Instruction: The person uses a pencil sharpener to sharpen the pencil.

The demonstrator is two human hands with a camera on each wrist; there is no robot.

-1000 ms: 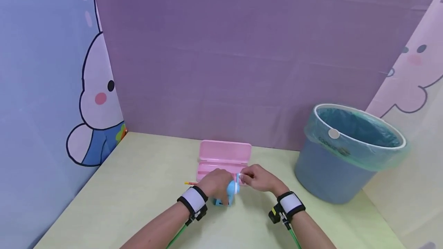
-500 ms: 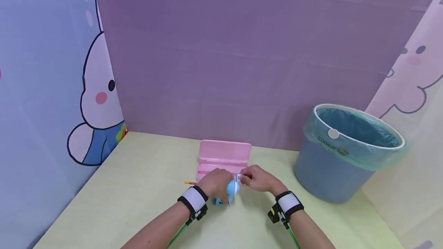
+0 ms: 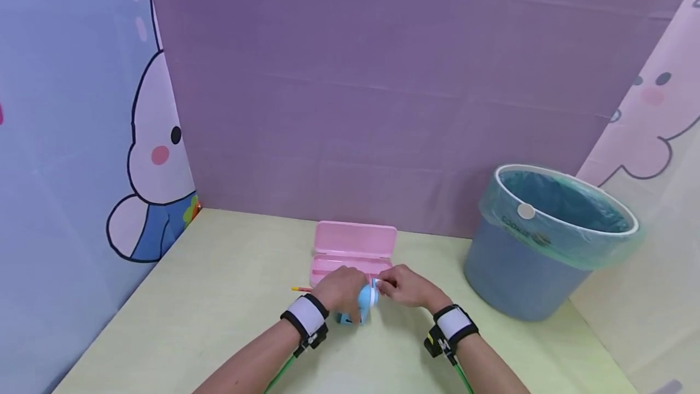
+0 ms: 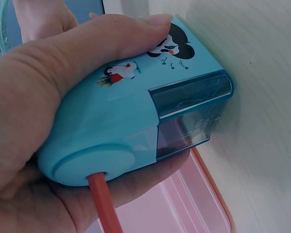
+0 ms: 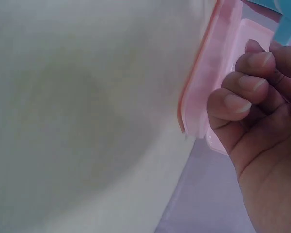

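Observation:
A light-blue crank pencil sharpener (image 4: 111, 109) with cartoon prints and a see-through drawer is gripped by my left hand (image 3: 340, 292), its thumb lying over the printed face. From the round end of the sharpener sticks a red pencil (image 4: 105, 204); in the head view the yellow-tipped end of the pencil (image 3: 301, 289) pokes out left of the hand. At the opposite end my right hand (image 3: 407, 286) pinches the crank handle, with thumb and curled fingers. In the right wrist view the blue crank arm (image 5: 287, 30) reaches the fingertips, which hide the knob.
Behind the hands a pink pencil case (image 3: 355, 240) lies with its lid raised. A blue-grey bin (image 3: 519, 272) with a green liner stands at the right. A purple cloth (image 3: 350, 108) backs the pale table (image 3: 229, 297), and printed sheets hang at both sides.
My right hand has shifted slightly down and left with the crank handle between its fingers. The left hand and the sharpener have stayed nearly in place.

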